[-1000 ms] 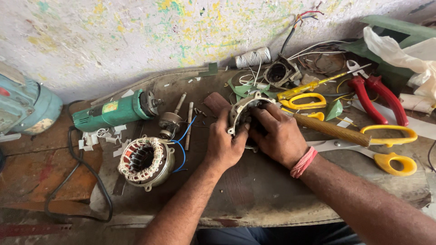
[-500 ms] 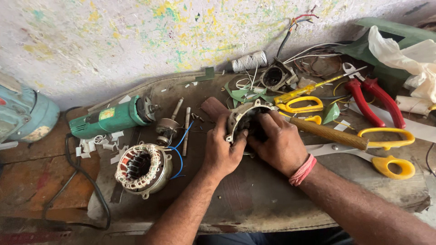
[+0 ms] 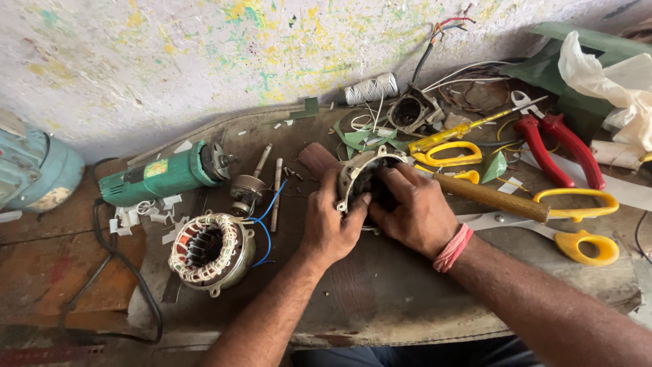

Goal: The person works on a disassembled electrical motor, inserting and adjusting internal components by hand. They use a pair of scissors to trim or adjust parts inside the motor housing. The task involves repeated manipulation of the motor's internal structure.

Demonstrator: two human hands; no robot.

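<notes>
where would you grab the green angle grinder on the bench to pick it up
Take the green angle grinder around its long green body, coming from above. It lies flat on its side, body clear on top, and the metal head at its right end sits close to loose shafts.

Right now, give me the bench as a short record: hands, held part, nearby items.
left hand: grips the rim of the motor stator housing
right hand: fingers inside the housing
wound stator: lies left of the hands, blue wires attached
green angle grinder: on its side, behind the wound stator
yellow-handled scissors: right of the hands
red-handled pliers: far right
</notes>
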